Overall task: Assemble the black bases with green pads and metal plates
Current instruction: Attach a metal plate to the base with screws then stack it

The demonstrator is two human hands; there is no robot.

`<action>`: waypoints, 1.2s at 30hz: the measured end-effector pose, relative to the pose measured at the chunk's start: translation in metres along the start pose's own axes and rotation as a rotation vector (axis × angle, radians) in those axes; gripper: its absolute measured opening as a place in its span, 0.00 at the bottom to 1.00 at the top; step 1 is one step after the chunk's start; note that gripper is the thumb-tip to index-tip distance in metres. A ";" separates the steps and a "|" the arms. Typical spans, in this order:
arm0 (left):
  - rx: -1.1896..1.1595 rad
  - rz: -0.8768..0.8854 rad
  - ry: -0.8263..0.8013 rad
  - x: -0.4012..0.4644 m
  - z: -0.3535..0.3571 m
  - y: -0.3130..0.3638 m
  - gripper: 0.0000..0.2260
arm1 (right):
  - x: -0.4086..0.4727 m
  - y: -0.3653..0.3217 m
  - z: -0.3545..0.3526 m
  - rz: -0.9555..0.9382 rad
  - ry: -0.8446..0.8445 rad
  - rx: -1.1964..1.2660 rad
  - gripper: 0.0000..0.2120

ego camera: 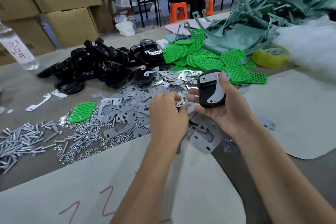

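Centrally, right hand point(224, 107) gripping black base point(211, 90), left hand point(168, 112) over metal plates point(131, 103)

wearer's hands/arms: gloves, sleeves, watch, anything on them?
Nothing worn. Left hand and right hand are bare: no gloves, rings or tape visible. Both forearms are bare to the frame edge: no sleeves, watch or wristband in view.
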State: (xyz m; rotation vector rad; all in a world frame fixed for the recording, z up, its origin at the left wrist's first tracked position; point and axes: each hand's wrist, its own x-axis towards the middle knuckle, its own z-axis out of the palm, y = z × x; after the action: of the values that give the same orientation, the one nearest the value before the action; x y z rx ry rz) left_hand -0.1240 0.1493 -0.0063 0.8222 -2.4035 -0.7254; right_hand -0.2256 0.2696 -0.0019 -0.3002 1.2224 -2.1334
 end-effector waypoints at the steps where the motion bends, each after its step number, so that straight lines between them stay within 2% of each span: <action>1: 0.097 0.008 0.051 -0.001 -0.002 -0.006 0.11 | -0.001 0.000 -0.001 -0.003 -0.004 0.012 0.28; 3: 0.315 -0.031 0.071 -0.001 -0.008 -0.018 0.17 | -0.001 0.001 -0.003 -0.022 0.000 0.048 0.28; 5: 0.392 -0.100 0.025 0.001 -0.015 -0.028 0.22 | -0.001 0.001 -0.001 -0.023 -0.015 0.060 0.28; 9: 0.333 -0.070 0.025 0.008 -0.025 -0.034 0.15 | -0.004 0.001 0.012 -0.013 -0.013 -0.059 0.30; 13: 0.175 -0.055 0.087 0.016 -0.039 -0.043 0.12 | -0.005 0.002 0.026 -0.025 0.021 -0.129 0.26; 17: -0.059 -0.032 0.337 0.019 -0.058 -0.053 0.16 | -0.003 0.003 0.044 -0.042 0.054 -0.124 0.22; 20: -0.446 -0.213 0.403 0.020 -0.070 -0.067 0.16 | 0.002 0.008 0.064 -0.035 0.074 -0.146 0.20; 22: -0.779 -0.397 0.364 0.019 -0.077 -0.075 0.16 | 0.006 0.014 0.079 -0.025 0.075 -0.184 0.17; 24: -1.024 -0.501 0.330 0.015 -0.085 -0.086 0.17 | 0.010 0.023 0.095 0.001 0.071 -0.205 0.14; 28: -1.163 -0.524 0.287 0.010 -0.101 -0.110 0.15 | 0.014 0.045 0.124 0.067 -0.005 -0.223 0.13; 31: -1.217 -0.485 0.317 0.006 -0.109 -0.121 0.09 | 0.014 0.063 0.136 0.101 -0.078 -0.222 0.16; 36: -1.057 -0.469 0.450 0.005 -0.112 -0.131 0.10 | 0.011 0.083 0.139 0.132 -0.128 -0.227 0.18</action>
State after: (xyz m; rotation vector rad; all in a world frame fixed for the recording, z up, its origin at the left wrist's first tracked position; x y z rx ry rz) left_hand -0.0087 0.0218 -0.0033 0.9104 -1.1403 -1.5725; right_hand -0.1304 0.1376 0.0024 -0.4347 1.3717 -1.8375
